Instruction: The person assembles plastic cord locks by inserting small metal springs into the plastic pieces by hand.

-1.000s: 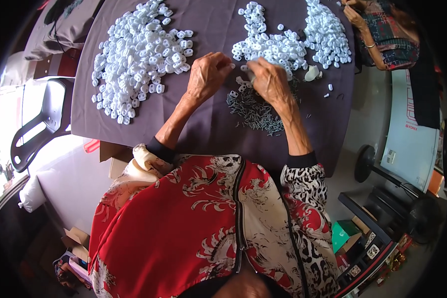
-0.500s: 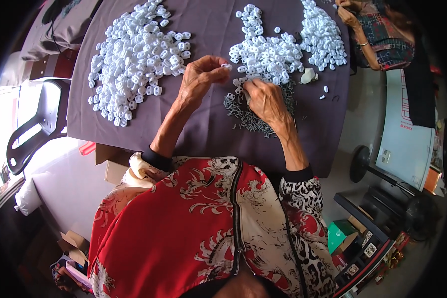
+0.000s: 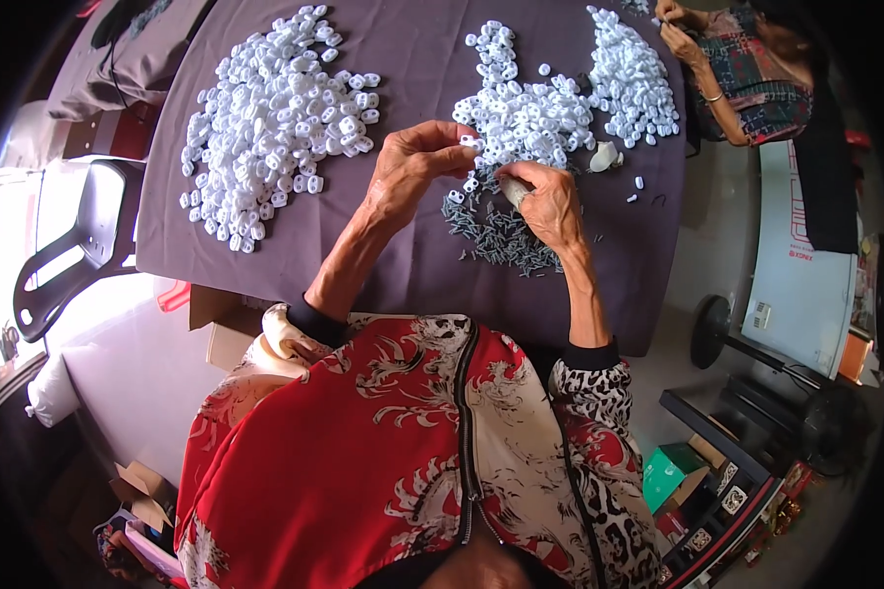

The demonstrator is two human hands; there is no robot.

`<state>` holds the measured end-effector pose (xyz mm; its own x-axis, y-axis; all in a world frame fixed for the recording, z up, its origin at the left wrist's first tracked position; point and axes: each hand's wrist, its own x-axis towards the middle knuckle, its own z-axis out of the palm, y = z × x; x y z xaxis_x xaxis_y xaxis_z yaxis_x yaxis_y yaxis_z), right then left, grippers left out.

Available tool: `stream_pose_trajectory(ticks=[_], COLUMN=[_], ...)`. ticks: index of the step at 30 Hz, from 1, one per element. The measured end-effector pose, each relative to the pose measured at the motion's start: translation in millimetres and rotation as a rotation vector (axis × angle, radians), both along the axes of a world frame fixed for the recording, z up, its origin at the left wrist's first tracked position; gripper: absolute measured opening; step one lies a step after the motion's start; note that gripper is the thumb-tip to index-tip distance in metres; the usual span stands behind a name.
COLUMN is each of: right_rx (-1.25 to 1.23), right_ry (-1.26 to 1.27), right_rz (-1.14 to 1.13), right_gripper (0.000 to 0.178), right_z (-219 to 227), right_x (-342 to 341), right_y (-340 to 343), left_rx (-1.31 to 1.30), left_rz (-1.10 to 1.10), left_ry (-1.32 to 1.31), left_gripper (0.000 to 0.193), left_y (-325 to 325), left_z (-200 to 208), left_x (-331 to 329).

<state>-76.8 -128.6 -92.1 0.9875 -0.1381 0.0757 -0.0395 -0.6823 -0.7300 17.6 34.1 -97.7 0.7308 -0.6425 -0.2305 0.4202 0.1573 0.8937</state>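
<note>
My left hand [image 3: 413, 177] pinches a small white plastic piece with holes [image 3: 469, 143] between thumb and forefinger, above the table. Just to its right, my right hand [image 3: 550, 204] hovers over a heap of small grey screws or nails [image 3: 501, 240]. Its thumb and forefinger are drawn together; whatever sits at their tips is too small to make out. Something pale, perhaps a wrap, shows at the right thumb [image 3: 514, 190]. Beyond both hands spreads a pile of similar white pieces [image 3: 535, 118], and a larger pile [image 3: 275, 128] lies to the left.
A purple-grey cloth [image 3: 413, 270] covers the table. Farther right are a third white pile [image 3: 634, 83] and a crumpled pale object [image 3: 606, 155]. Another person's hands [image 3: 683, 34] work at the far right corner. A black chair [image 3: 88, 236] stands at left.
My left hand has shifted slightly right with the white piece. My right hand has moved a little right, turning so that the pale thing at its thumb shows.
</note>
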Motion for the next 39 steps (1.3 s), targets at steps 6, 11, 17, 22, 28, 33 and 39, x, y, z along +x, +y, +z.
stream_pose_trajectory(ticks=[6, 11, 17, 22, 28, 33, 39], right_rx=[-0.037, 0.377, -0.002, 0.070, 0.093, 0.478, 0.678], right_ry=[-0.066, -0.045, -0.394, -0.368, -0.213, -0.068, -0.181], right_rz=[-0.023, -0.116, -0.090, -0.179, -0.195, -0.211, -0.167], right_gripper=[0.010, 0.008, 0.014, 0.013, 0.010, 0.017, 0.013], right_z=[-1, 12, 25, 22, -10, 5, 39], right_x=[-2, 0, 16, 17, 24, 21, 18], right_y=[-8, -3, 20, 21, 13, 1, -4], left_rx=[-0.006, -0.076, -0.102, -0.181, -0.275, -0.314, -0.313], left_rz=[-0.005, 0.050, 0.087, 0.105, 0.074, 0.086, 0.036], left_ry=[0.025, 0.155, 0.127, 0.260, 0.350, 0.372, 0.311], left_gripper=[0.013, 0.013, 0.015, 0.014, 0.015, 0.012, 0.007], left_y=[-3, -9, -21, -16, -12, -11, -16], left_z=[2, -2, 6, 5, -2, 10, 22], left_x=[-1, -5, -15, -13, -3, -1, -3])
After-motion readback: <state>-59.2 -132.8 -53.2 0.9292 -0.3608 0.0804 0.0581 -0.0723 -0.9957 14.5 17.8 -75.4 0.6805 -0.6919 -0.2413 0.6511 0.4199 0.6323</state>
